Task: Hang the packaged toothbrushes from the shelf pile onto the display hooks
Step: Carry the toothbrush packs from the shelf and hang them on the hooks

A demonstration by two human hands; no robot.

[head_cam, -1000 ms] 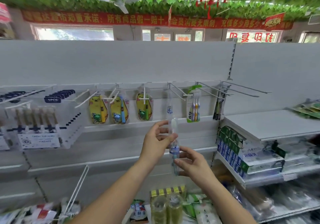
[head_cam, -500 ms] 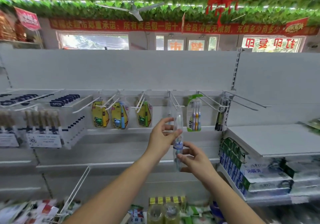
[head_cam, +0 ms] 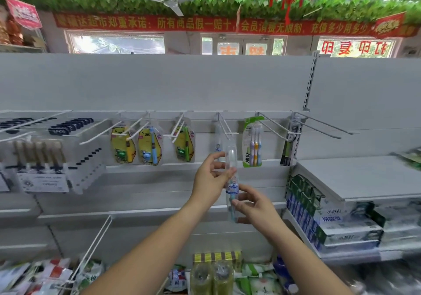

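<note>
Toothbrush pack (head_cam: pixel 232 182), a slim clear blister with a blue label and a teal handle inside, stood upright between both hands in front of the shelving. Left hand (head_cam: pixel 208 177) pinched it above the label, thumb and fingertips closed on its upper half. Right hand (head_cam: pixel 256 206) clasped the lower half, thumb on the front and fingers curled behind. The label sat between the 2 grips. The rounded top rose free above the left fingers, just below the front tip of a white wire hook (head_cam: pixel 225 125) and not yet on it.

Below the forearms a pile of packets (head_cam: pixel 255 276) lay blurred on the lower shelf. Farther back, 1 similar clear pack (head_cam: pixel 218 140) hung at the rear of that hook. To its right hung a green card with 3 brushes (head_cam: pixel 253 143), and to its left 3 yellow cartoon packs (head_cam: pixel 149 145). Stacked toothpaste boxes (head_cam: pixel 330 224) filled the right-hand shelf. Beyond the white back panel (head_cam: pixel 159 80), a red banner (head_cam: pixel 205 24) ran under a leafy ceiling with a fan (head_cam: pixel 169 1).
</note>
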